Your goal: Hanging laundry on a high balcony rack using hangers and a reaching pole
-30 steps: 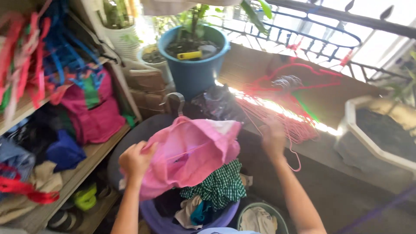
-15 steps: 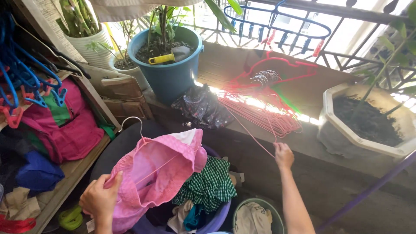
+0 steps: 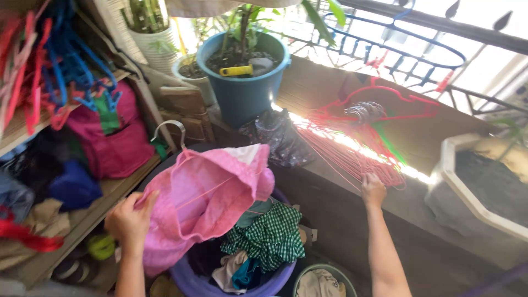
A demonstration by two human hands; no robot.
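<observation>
My left hand (image 3: 130, 220) grips a pink garment (image 3: 203, 198) that hangs on a hanger with a metal hook (image 3: 168, 132), held over a purple laundry tub (image 3: 220, 283). In the tub lie a green checked cloth (image 3: 269, 239) and other clothes. My right hand (image 3: 373, 190) reaches to the ledge and touches the lower edge of a pile of pink wire hangers (image 3: 352, 148), fingers closed around one or more of them.
A blue plant pot (image 3: 245, 93) and a white pot (image 3: 151, 41) stand on the ledge, a dark cloth (image 3: 278, 137) beside them. A white octagonal planter (image 3: 484, 187) is at right. Shelves at left hold clothes and coloured hangers (image 3: 49, 71). A railing runs behind.
My right hand moved up from below the ledge onto the pink hanger pile. My left hand lifted the pink garment a little higher. The camera shifted.
</observation>
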